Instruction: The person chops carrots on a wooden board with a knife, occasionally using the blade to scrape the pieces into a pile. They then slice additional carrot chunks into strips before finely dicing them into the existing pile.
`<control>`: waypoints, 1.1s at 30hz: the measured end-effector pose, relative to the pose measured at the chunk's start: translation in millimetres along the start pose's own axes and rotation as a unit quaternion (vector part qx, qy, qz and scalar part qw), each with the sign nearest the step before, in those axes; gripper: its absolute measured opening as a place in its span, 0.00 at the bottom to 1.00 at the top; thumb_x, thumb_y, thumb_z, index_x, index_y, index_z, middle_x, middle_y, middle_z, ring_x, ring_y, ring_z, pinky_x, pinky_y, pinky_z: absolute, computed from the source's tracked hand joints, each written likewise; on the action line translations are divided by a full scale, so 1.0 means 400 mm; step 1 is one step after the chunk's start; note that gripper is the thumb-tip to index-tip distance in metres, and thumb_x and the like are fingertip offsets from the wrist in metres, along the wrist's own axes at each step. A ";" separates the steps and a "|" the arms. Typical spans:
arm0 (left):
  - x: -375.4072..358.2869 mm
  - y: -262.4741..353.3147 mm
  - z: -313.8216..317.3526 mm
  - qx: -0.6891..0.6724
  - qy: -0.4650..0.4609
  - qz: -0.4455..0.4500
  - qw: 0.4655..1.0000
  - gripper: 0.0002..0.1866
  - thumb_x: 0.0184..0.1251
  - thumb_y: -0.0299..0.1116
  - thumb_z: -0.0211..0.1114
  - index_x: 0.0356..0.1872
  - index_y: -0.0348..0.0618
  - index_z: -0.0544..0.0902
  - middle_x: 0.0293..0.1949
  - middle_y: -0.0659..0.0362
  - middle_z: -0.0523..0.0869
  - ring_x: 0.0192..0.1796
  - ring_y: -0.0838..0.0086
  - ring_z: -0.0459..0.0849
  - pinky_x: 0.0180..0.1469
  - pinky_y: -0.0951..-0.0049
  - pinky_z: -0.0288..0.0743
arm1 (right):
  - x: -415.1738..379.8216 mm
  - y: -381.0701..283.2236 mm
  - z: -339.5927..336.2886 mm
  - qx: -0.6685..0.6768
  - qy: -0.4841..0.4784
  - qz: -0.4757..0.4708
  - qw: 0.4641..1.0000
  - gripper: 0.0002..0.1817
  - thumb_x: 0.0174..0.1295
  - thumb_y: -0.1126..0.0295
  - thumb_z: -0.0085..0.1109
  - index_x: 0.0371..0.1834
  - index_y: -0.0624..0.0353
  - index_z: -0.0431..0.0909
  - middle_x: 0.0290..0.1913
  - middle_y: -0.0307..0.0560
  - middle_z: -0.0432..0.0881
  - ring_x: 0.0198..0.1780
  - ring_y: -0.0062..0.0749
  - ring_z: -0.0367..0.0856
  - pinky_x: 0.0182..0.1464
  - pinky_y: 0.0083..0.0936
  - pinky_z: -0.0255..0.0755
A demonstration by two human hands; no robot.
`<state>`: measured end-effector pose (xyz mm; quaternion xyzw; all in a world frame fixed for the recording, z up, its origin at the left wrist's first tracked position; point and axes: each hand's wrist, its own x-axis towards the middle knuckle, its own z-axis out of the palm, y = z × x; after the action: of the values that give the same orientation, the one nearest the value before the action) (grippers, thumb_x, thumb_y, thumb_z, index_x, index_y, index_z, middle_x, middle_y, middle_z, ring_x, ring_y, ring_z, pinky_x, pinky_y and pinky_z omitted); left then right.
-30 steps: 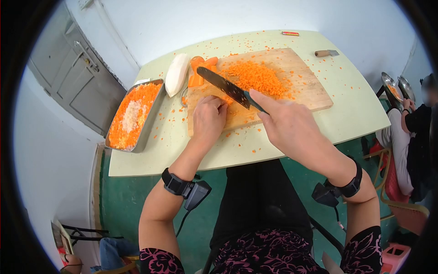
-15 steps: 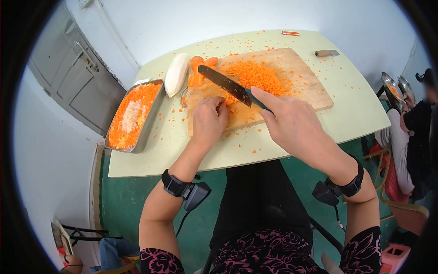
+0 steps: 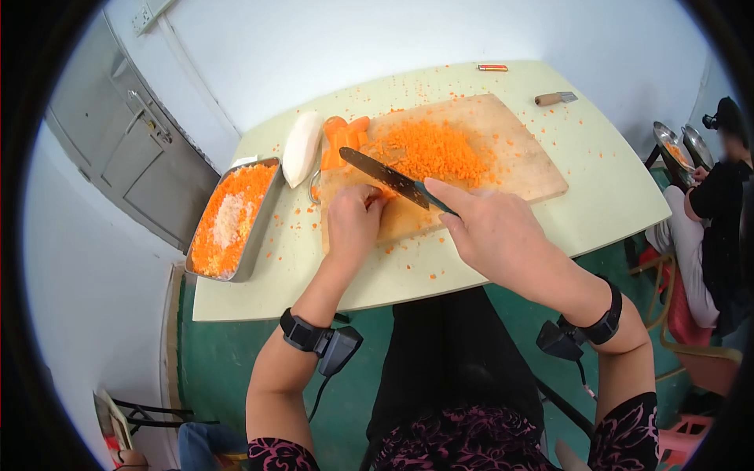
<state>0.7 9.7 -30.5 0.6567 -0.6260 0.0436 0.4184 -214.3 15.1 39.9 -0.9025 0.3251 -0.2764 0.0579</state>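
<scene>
My right hand [image 3: 495, 235] grips a kitchen knife [image 3: 385, 177] by its dark green handle, with the blade slanting up to the left over the wooden cutting board [image 3: 518, 149]. Close to the blade, my left hand [image 3: 353, 220] is closed with curled fingers on a piece of carrot [image 3: 384, 191], mostly hidden by the fingers. Finely chopped carrot [image 3: 440, 153] lies heaped on the board beyond the knife. Larger carrot pieces [image 3: 333, 140] rest at the board's far left corner. A long white peeled radish [image 3: 301, 149] lies beside them on the table.
On the left stands a metal tray [image 3: 255, 243] of chopped carrot with a paler heap on top. A wooden-handled blade [image 3: 555, 99] and a small red packet [image 3: 492, 68] lie at the back of the table [image 3: 613, 204]. Another person [image 3: 719, 204] sits at the right with metal pans.
The view has shifted a little, so the table sits lower. The knife blade has turned slightly flatter, close to my left hand. Both hands keep their holds.
</scene>
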 end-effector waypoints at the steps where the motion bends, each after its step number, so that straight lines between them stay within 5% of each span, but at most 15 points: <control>1: -0.001 -0.002 0.001 -0.010 0.004 0.006 1.000 0.03 0.51 0.24 0.67 0.27 0.35 0.84 0.27 0.49 0.83 0.35 0.55 0.80 0.39 0.61 0.74 | 0.002 -0.003 -0.001 -0.004 0.005 -0.001 1.000 0.22 0.58 0.73 0.52 0.57 0.66 0.73 0.22 0.56 0.79 0.25 0.47 0.81 0.30 0.39 0.75; 17: -0.002 -0.009 0.003 0.033 0.028 0.083 0.996 0.04 0.51 0.25 0.68 0.28 0.36 0.86 0.27 0.49 0.84 0.31 0.57 0.81 0.35 0.64 0.74 | 0.017 -0.017 0.008 0.002 -0.025 0.015 1.000 0.22 0.59 0.74 0.51 0.58 0.67 0.71 0.22 0.57 0.79 0.26 0.49 0.80 0.30 0.40 0.74; 20: -0.008 -0.012 0.009 0.015 0.042 0.077 0.996 0.04 0.51 0.26 0.67 0.28 0.36 0.86 0.27 0.49 0.84 0.31 0.57 0.81 0.35 0.63 0.74 | 0.015 -0.022 0.013 0.011 0.035 -0.009 0.999 0.22 0.59 0.74 0.50 0.58 0.67 0.71 0.22 0.57 0.80 0.26 0.48 0.80 0.30 0.40 0.74; 23: -0.005 -0.008 0.004 0.016 0.028 0.091 0.995 0.05 0.51 0.26 0.68 0.28 0.35 0.86 0.27 0.49 0.84 0.32 0.57 0.81 0.37 0.63 0.75 | 0.010 -0.013 0.035 -0.015 -0.030 0.007 0.999 0.22 0.59 0.74 0.50 0.58 0.67 0.72 0.22 0.57 0.79 0.25 0.48 0.80 0.30 0.40 0.74; 29: -0.009 -0.007 0.006 0.023 0.036 0.087 0.995 0.05 0.51 0.25 0.67 0.29 0.35 0.86 0.28 0.49 0.84 0.35 0.57 0.82 0.38 0.63 0.74 | 0.017 -0.010 0.034 -0.019 0.041 -0.018 0.999 0.22 0.57 0.75 0.50 0.57 0.66 0.73 0.21 0.56 0.79 0.26 0.48 0.81 0.29 0.39 0.74; 33: -0.008 -0.004 0.000 0.008 0.019 0.083 0.996 0.05 0.52 0.22 0.64 0.30 0.34 0.85 0.31 0.49 0.84 0.36 0.56 0.81 0.41 0.62 0.74 | 0.028 -0.012 0.022 -0.031 -0.011 0.015 0.999 0.21 0.57 0.75 0.52 0.56 0.64 0.74 0.22 0.56 0.79 0.26 0.48 0.80 0.30 0.39 0.74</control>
<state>1.4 12.0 -33.3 0.6052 -0.6698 0.0953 0.4196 -199.8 11.3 39.1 -0.9018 0.3466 -0.2554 0.0380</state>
